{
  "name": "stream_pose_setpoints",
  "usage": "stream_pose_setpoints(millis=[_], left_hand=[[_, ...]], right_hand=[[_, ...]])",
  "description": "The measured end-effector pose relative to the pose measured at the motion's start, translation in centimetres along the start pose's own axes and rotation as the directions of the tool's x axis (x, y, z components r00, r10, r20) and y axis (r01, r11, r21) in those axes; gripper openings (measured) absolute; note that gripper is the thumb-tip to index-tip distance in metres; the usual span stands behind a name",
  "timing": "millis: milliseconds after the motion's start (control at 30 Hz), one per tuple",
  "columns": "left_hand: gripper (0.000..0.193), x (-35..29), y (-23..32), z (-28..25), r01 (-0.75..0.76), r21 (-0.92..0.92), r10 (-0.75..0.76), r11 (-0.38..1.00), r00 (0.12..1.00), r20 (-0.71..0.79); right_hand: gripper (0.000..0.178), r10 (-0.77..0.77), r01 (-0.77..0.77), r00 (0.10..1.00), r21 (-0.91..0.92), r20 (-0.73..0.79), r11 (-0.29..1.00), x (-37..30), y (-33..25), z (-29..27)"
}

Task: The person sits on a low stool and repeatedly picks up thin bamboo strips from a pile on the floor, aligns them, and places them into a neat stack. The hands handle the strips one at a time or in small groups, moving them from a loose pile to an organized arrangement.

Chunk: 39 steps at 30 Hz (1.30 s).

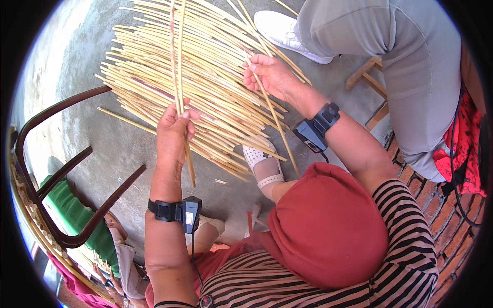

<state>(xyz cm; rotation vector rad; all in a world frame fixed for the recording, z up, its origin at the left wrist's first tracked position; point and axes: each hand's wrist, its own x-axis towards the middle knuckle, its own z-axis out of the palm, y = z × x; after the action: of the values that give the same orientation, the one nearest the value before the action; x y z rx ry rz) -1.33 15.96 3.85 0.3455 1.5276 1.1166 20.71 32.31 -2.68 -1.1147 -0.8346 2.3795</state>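
My left hand (pixel 174 123) is closed around two long pale sticks (pixel 181 46), which cross at the grip and stick out above and below it. Over to the right, my right hand (pixel 269 77) pinches another thin stick (pixel 280 129) near its upper end; the rest slants down toward my foot. Beneath and between both hands spreads a broad pile of pale yellow sticks (pixel 205 84), lying roughly parallel on the grey floor. A few in the pile are darker or reddish. Each wrist wears a black strap with a small box.
My white dotted shoe (pixel 255 152) stands at the pile's near edge. A person in grey trousers (pixel 421 66) sits at the upper right, beside a small wooden stool (pixel 370 77). Curved dark brown bars (pixel 51 108) rise at the left, near a person in green (pixel 77 220).
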Motion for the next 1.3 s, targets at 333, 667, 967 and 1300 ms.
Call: stream_pose_setpoints(millis=[333, 667, 967, 1300], left_hand=[[0.023, -2.5, -7.9, 7.3, 0.418, -0.258, -0.303, 0.871, 0.871, 0.386], [0.026, -3.3, -8.2, 5.4, 0.296, -0.351, -0.217, 0.888, 0.944, 0.248], [0.029, -4.3, -8.6, 5.1, 0.456, -0.389, -0.34, 0.801, 0.88, 0.332], [0.024, -5.2, -8.5, 4.2, 0.481, -0.288, -0.398, 0.828, 0.866, 0.302]], right_hand=[[0.015, -0.345, 0.374, 0.927, 0.291, -0.149, 0.881, 5.9, -7.6, 1.9], [0.029, -0.102, 0.08, 0.992, -0.247, -0.079, 0.966, 2.4, -1.2, 2.8], [0.027, 0.179, -0.176, 0.98, -0.039, 0.085, 0.984, 0.4, 3.2, 4.0], [0.021, 0.254, -0.248, 0.965, -0.095, 0.064, 0.964, -0.1, 4.7, 5.5]])
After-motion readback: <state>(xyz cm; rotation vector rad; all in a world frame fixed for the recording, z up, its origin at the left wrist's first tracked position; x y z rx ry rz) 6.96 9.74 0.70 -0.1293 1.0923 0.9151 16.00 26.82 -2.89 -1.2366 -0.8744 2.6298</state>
